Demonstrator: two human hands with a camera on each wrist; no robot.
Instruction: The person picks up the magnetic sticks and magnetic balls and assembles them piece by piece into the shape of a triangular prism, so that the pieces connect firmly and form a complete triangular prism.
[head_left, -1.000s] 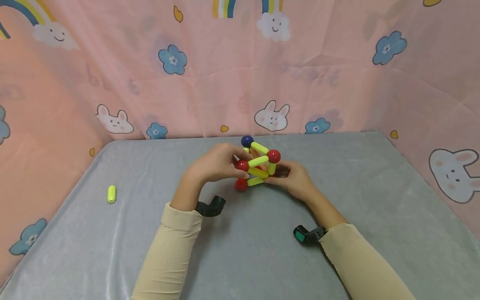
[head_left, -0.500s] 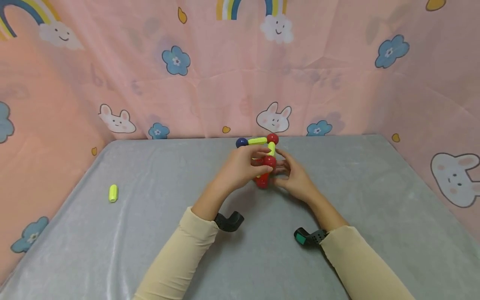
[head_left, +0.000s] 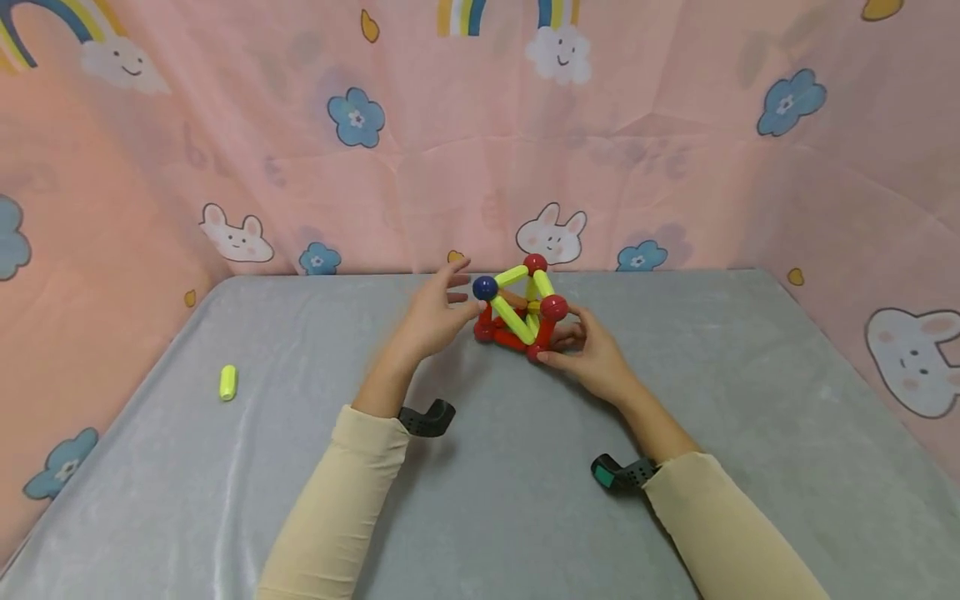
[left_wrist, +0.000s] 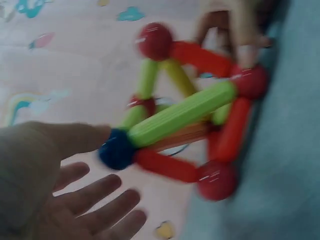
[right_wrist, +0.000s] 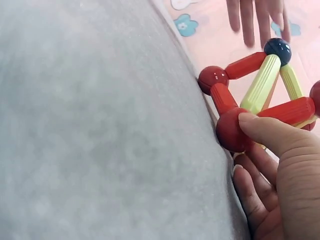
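A ball-and-stick toy structure [head_left: 513, 321] of red balls, one blue ball [head_left: 485, 288] and red, lime, yellow and orange rods stands near the back of the table. My right hand [head_left: 600, 360] grips its lower near corner. In the right wrist view the thumb [right_wrist: 275, 131] presses a red ball [right_wrist: 232, 131] while the other fingers reach in behind and below it. To the structure's left is my left hand [head_left: 433, 315], fingers spread and holding nothing. The left wrist view, somewhat blurred, has its thumb right at the blue ball [left_wrist: 117, 150].
One loose lime rod [head_left: 228, 382] lies on the left of the grey cloth-covered table [head_left: 510, 500]. Behind the far table edge hangs a pink patterned curtain [head_left: 450, 167].
The structure has been turned, so its blue ball now faces left and red rods lie along the bottom. My left hand has let go of it and drawn back left; the right keeps its place.
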